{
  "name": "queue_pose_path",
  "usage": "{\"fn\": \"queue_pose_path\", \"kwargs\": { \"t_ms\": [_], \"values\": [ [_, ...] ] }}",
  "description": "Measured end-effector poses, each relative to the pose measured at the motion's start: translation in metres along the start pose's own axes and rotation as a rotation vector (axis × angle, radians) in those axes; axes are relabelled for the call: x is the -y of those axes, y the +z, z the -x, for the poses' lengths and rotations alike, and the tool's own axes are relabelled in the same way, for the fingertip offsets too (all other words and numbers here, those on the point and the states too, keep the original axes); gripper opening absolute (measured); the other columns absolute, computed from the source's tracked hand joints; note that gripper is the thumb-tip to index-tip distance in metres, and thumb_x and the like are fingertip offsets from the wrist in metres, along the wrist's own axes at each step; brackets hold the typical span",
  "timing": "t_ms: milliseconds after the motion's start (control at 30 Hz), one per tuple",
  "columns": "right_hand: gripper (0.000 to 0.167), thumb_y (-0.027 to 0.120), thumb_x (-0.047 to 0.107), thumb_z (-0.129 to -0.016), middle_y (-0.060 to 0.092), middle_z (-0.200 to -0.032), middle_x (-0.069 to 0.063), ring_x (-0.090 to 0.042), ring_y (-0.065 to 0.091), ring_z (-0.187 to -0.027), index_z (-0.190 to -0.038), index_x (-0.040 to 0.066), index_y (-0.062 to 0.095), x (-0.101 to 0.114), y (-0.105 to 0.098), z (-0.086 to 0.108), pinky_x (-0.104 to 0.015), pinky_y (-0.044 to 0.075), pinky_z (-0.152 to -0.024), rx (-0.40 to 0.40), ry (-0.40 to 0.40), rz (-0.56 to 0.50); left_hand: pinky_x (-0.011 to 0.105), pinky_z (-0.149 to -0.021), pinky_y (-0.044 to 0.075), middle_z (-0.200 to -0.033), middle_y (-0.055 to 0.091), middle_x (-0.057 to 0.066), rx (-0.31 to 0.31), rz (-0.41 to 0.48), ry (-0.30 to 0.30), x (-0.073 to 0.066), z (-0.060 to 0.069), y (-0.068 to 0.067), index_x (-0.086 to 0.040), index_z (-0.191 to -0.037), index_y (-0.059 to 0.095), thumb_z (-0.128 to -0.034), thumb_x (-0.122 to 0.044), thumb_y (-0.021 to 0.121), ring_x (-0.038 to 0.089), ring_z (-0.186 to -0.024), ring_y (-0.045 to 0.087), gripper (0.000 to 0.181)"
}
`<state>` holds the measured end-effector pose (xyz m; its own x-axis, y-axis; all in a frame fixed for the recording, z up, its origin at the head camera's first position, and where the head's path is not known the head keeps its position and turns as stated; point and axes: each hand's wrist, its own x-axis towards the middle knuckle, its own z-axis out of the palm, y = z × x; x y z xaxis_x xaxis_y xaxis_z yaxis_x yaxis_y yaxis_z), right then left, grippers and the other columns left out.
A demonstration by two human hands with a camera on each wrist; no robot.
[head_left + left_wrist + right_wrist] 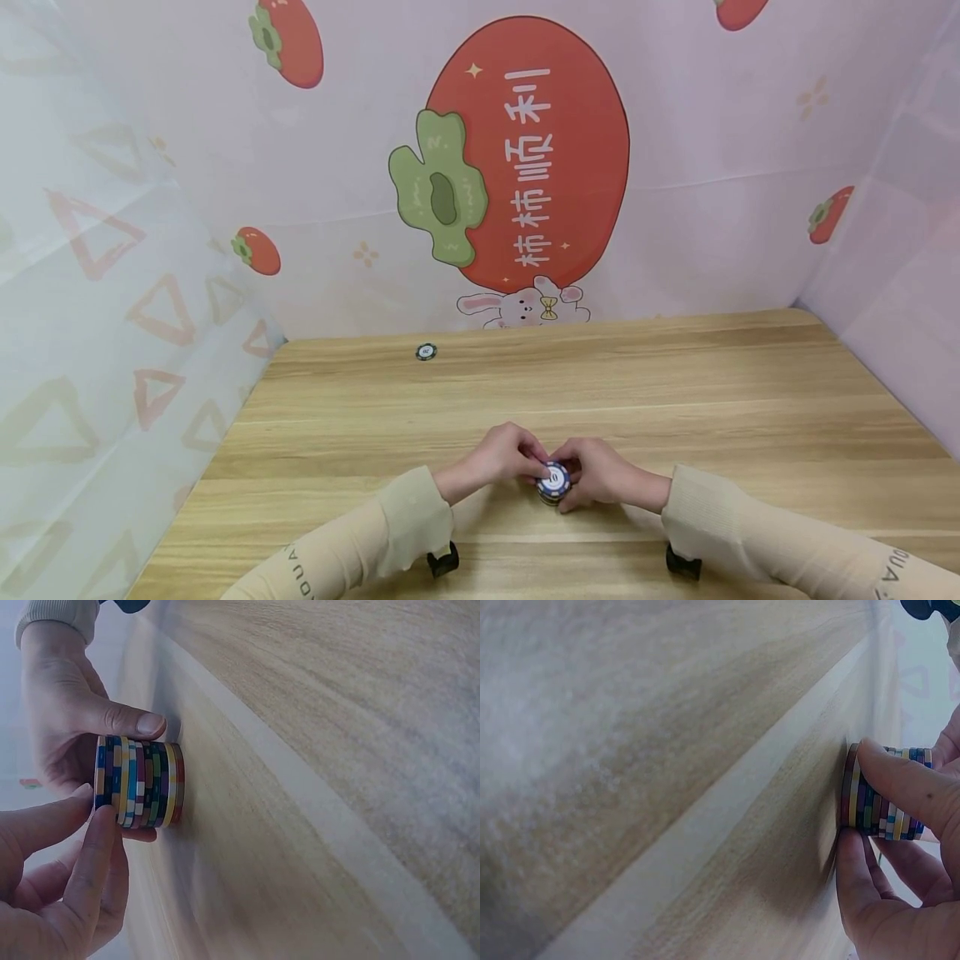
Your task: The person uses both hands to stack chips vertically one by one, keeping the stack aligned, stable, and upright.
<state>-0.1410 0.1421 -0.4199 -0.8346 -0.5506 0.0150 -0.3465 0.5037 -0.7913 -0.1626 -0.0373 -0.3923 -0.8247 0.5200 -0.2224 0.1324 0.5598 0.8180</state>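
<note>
A stack of several poker chips (150, 784) with striped, many-coloured edges stands upright on the wooden table. Its top chip (555, 480) is blue and white with "10" on its face. My left hand (501, 457) pinches this top chip at its edge between thumb and fingers. From the other side my right hand (602, 475) grips the stack, thumb and fingers around its lower chips, as the right wrist view shows. The right palm hides part of the stack there.
Far back on the wooden table (360, 417), to the left, lies a single dark green poker chip (426, 352) with a white centre. A printed curtain (690, 250) hangs along the back edge, and pale curtains flank both sides.
</note>
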Motion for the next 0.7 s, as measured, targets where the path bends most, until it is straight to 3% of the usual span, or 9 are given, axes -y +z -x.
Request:
{"fn": "queue_pose_path", "kwargs": {
  "t_ms": [167,400,700],
  "values": [
    [0.047,0.085,0.005,-0.054,0.062,-0.089,-0.002,-0.011,0.058,-0.08,-0.096,-0.002,0.064,0.001,0.0,0.0,-0.02,0.048,-0.069,0.0,0.01,0.009,0.019,-0.054,0.046,-0.071,0.067,0.004,-0.005,-0.065,0.001,0.001,-0.002,-0.003,-0.002,-0.08,0.07,-0.074,-0.008,0.074,0.011,-0.059,0.06,0.01],
    [0.046,0.084,0.003,-0.055,0.062,-0.09,-0.005,-0.016,0.059,-0.083,-0.096,-0.001,0.063,0.003,0.001,0.001,-0.023,0.05,-0.069,0.001,0.075,-0.02,0.019,-0.053,0.044,-0.069,0.065,0.002,-0.018,-0.101,0.006,0.006,-0.012,-0.015,-0.002,-0.081,0.068,-0.0771,-0.01,0.071,0.018,-0.061,0.062,0.009],
    [0.047,0.084,0.002,-0.055,0.06,-0.092,-0.005,-0.018,0.06,-0.084,-0.097,-0.003,0.062,0.001,0.003,0.002,-0.024,0.051,-0.07,-0.004,0.09,-0.04,0.022,-0.058,0.045,-0.073,0.063,0.0,-0.072,-0.176,-0.02,0.018,-0.026,-0.036,-0.004,-0.087,0.067,-0.0798,-0.015,0.069,0.01,-0.064,0.056,0.014]
  ]
}}
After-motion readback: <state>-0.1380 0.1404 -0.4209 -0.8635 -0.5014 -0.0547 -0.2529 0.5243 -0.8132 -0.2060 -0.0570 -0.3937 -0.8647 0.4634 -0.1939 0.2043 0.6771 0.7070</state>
